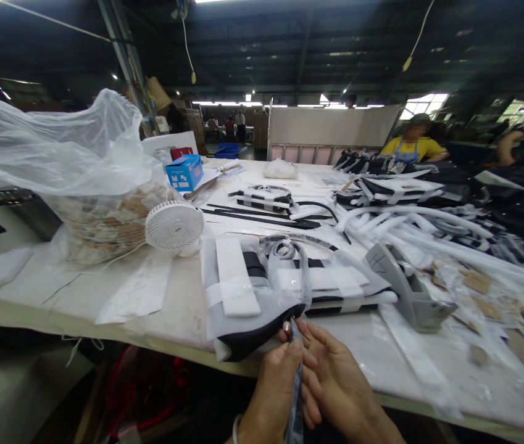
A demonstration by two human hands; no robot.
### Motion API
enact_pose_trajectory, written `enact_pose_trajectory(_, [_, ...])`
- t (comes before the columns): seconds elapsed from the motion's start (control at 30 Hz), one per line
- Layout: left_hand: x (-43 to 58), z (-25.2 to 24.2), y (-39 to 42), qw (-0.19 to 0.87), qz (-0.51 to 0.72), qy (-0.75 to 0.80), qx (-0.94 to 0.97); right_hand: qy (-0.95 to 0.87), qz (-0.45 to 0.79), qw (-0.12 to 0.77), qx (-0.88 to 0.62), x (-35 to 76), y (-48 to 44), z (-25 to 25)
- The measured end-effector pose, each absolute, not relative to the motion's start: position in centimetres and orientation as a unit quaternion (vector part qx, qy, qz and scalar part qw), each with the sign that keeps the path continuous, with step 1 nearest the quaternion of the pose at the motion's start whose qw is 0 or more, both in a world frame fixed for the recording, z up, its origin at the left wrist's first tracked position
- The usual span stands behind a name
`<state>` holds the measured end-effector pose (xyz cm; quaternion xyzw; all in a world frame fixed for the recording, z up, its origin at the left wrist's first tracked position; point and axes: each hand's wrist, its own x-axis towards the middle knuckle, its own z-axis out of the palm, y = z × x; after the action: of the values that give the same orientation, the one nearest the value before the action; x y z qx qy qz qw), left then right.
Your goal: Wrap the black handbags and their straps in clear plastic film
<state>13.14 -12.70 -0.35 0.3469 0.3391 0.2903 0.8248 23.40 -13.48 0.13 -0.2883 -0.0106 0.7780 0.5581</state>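
Note:
My left hand [274, 385] is closed round a dark strap [294, 394] in a clear plastic sleeve, which hangs down past the table's front edge. My right hand [338, 373] pinches the same strap near its upper end with thumb and forefinger, its other fingers loosely curled. Just beyond the fingertips lies a black bag [247, 336], partly covered by white wrapping and strips of white foam [237, 277]. A plastic-wrapped coil of strap [284, 250] rests on top of it. Where the strap meets the bag, my fingers hide the joint.
A grey tape dispenser [403, 290] stands right of the bag, near scattered brown paper pieces [477, 280]. Leftward are a white fan [174, 227], a big clear plastic sack [99, 216] and a blue box [184, 172]. White foam tubes [410, 222] lie at right; a person in yellow [414, 148] sits beyond.

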Motion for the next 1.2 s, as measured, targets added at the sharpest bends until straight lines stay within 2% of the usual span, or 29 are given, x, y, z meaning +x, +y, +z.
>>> enact_pose_trajectory(0.13, [13.3,-0.4,-12.6,0.833,0.283,0.322,0.349,-0.013,0.777,0.567,-0.274,22.7,-12.8,-0.5])
enact_pose_trajectory(0.23, [13.0,-0.7,-12.4,0.82,0.286,0.332,0.369,-0.142,0.729,0.554,-0.375,23.8,-12.8,-0.4])
enact_pose_trajectory(0.37, [12.6,-0.9,-12.2,0.796,0.27,0.356,0.408,-0.362,0.478,0.52,-0.609,27.4,-13.5,0.2])
enact_pose_trajectory(0.47, [12.5,-0.6,-12.1,0.766,0.256,0.377,0.454,-0.425,0.383,0.494,-0.654,29.4,-14.1,1.2])
enact_pose_trajectory(0.7, [12.1,-1.1,-12.1,0.648,0.262,0.412,0.584,-0.456,0.455,0.459,-0.612,27.1,-12.7,2.3])
enact_pose_trajectory(0.77, [12.0,-1.3,-12.0,0.629,0.268,0.411,0.604,-0.423,0.461,0.482,-0.613,26.2,-12.2,1.7])
enact_pose_trajectory(0.93, [12.0,-1.2,-11.8,0.708,0.275,0.364,0.539,-0.257,0.57,0.598,-0.501,24.2,-12.8,-0.8])
enact_pose_trajectory(1.07, [12.1,-1.1,-11.6,0.763,0.298,0.311,0.481,-0.226,0.675,0.551,-0.436,22.6,-14.0,-3.8])
enact_pose_trajectory(1.13, [12.1,-1.3,-11.5,0.775,0.292,0.307,0.47,-0.235,0.65,0.552,-0.467,22.6,-14.2,-4.6])
enact_pose_trajectory(1.2, [12.0,-1.7,-11.6,0.783,0.278,0.316,0.457,-0.248,0.561,0.571,-0.546,23.4,-14.2,-4.2])
